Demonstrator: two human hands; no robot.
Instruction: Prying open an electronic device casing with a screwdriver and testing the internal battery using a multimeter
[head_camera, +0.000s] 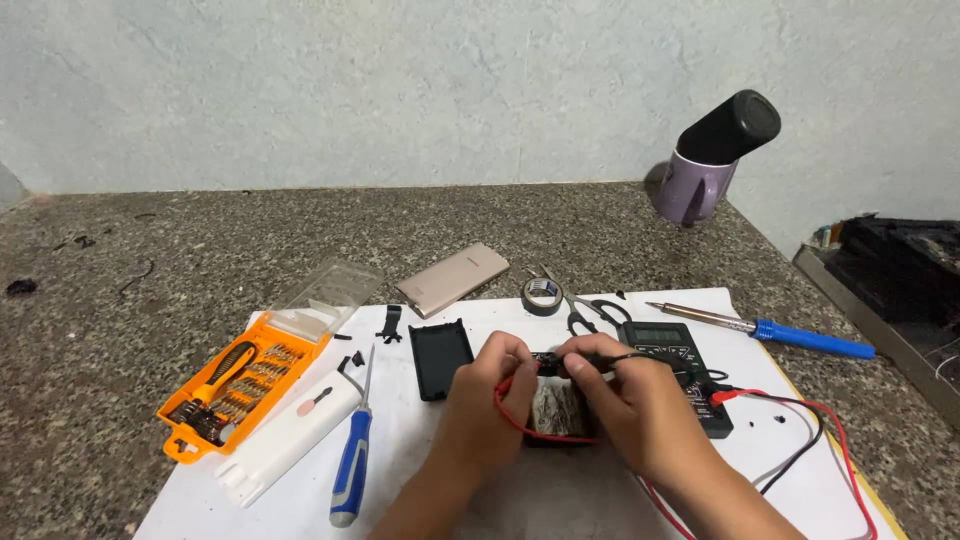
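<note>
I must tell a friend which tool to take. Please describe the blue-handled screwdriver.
Find the white sheet on the stone counter. Left of the hands, the screwdriver lies beside a white box. Unlike the blue-handled soldering iron at far right, it has no cord.

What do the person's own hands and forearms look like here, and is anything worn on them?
Both forearms are bare as far as the frame shows: no sleeves, and no watch or bracelet at the wrists. The left hand and right hand wear no gloves, and no rings show on the fingers. The fingernails look short and unpainted. No marks or bandages are visible.
</note>
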